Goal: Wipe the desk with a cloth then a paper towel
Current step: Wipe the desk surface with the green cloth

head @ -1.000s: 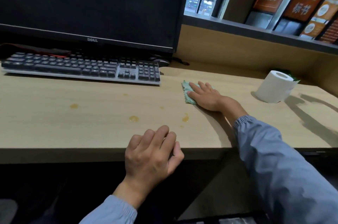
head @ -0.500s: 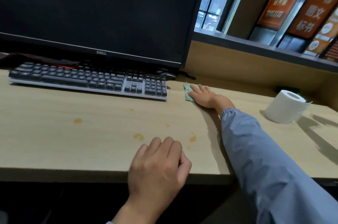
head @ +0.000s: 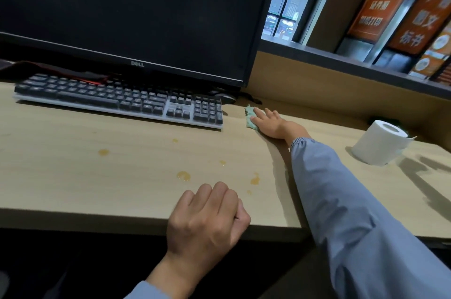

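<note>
My right hand lies flat on a small green cloth, pressing it onto the wooden desk far back, just right of the keyboard. Only the cloth's left edge shows past my fingers. My left hand rests as a loose fist on the desk's front edge, holding nothing. Several yellowish drops stain the desk: one just beyond my left hand, one to its right, one further left. A white paper towel roll stands at the right.
A dark keyboard lies under a black Dell monitor at the back left. A mouse sits behind the keyboard's right end. A wooden back panel and shelf with orange signs bound the desk.
My right hand has slid the cloth away from me, towards the back of the desk near the keyboard's corner. My left hand has stayed on the front edge and curled tighter.
</note>
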Tool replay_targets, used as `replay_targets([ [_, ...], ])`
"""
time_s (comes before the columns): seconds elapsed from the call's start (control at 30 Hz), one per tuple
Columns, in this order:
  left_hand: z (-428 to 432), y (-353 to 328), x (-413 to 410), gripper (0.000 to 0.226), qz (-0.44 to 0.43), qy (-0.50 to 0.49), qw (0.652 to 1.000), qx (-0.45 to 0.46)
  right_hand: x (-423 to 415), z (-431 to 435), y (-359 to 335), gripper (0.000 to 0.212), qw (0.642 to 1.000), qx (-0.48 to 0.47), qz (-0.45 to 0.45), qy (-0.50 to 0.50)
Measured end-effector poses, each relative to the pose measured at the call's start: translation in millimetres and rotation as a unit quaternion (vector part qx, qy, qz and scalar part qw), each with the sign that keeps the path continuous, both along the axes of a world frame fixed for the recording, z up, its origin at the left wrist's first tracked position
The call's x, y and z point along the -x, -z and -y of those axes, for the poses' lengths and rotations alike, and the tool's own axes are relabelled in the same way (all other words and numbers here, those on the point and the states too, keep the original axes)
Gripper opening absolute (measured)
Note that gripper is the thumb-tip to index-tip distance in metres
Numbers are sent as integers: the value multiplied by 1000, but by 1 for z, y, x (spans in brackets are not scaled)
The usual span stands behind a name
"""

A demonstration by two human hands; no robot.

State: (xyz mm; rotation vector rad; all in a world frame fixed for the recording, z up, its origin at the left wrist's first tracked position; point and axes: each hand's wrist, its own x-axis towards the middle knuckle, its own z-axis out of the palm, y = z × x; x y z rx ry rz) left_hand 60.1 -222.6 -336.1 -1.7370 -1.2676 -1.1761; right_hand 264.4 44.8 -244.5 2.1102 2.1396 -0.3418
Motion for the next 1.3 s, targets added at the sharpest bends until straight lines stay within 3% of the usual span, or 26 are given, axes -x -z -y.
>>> replay_targets([
  [1.13,29,-3,13,23,63,133,984,104,-33,223,18,61,997,-34,24,-63],
  [1.3,41,6,22,14,77,184,968,151,-26,264,12,59,998,-40,-19,-42],
])
